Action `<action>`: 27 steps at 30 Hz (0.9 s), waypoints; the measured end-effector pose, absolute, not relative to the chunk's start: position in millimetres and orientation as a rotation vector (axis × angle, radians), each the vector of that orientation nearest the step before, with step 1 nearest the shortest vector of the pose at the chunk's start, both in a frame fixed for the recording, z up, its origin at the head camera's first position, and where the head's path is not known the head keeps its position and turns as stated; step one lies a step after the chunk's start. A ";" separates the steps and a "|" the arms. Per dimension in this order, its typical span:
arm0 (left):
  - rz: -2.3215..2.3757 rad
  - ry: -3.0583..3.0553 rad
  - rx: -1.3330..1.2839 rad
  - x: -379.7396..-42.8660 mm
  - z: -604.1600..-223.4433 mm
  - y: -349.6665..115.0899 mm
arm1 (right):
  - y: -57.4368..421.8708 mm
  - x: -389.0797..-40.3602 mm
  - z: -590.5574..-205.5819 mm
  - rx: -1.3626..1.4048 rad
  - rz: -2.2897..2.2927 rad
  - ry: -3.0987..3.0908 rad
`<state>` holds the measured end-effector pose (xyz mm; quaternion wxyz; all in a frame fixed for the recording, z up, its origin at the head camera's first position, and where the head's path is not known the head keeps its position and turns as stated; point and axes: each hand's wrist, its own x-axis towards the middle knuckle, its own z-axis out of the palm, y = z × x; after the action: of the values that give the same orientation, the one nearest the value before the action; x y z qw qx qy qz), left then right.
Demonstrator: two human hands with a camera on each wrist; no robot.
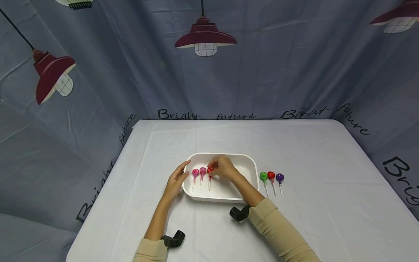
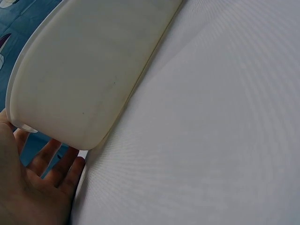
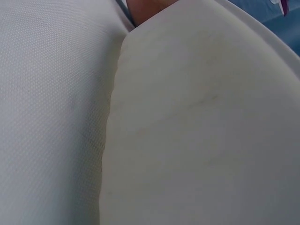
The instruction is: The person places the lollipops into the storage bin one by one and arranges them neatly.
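Inside the white plastic tray (image 1: 226, 194), my right hand (image 1: 224, 168) pinches a red lollipop (image 1: 210, 178) near its candy head, which the fingers partly cover. Left of it lie two pink lollipops, one at the outer side (image 1: 195, 172) and the other beside the red one (image 1: 202, 171), sticks toward me. My left hand (image 1: 174, 183) touches the tray's left end, fingertips at the rim. In the left wrist view its fingers (image 2: 47, 161) stretch out along the tray's outer wall. The right wrist view shows mostly the tray's side wall (image 3: 197, 122).
Just right of the tray, a green lollipop (image 1: 263, 176), a red lollipop (image 1: 271, 175) and a purple lollipop (image 1: 279, 177) lie in a row on the white tablecloth (image 1: 314, 218). A grey curtain (image 1: 278, 69) with printed lamps hangs behind the table.
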<state>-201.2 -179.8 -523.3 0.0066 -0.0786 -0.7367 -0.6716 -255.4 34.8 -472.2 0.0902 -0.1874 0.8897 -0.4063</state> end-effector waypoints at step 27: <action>-2.180 -2.318 -0.229 -192.7 -495.6 -176.9 | 79.1 -234.3 -443.2 -0.499 -1.326 2.670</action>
<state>-192.7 -176.9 -495.6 -0.0245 -0.0717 -0.7264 -0.6831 -234.3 79.1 -443.2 0.0594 -0.1647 0.8818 -0.4379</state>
